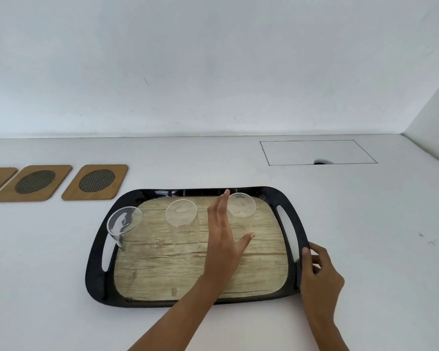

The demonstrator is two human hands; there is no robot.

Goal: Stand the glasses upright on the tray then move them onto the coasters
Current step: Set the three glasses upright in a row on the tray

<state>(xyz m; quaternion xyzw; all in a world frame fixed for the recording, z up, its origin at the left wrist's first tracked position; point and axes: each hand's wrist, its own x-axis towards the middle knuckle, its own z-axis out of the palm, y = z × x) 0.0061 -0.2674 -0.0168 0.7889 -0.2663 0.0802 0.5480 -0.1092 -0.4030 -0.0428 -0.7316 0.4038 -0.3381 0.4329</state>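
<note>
left hand [223, 239] open, reaching around right glass [241, 214] on tray [293, 224], contact unclear; right hand [319, 272] pinching tray rim; all three glasses look upright, so grip low, lift straight, keep tray pinned, carry to coasters [95, 182] on counter [365, 211]
</note>
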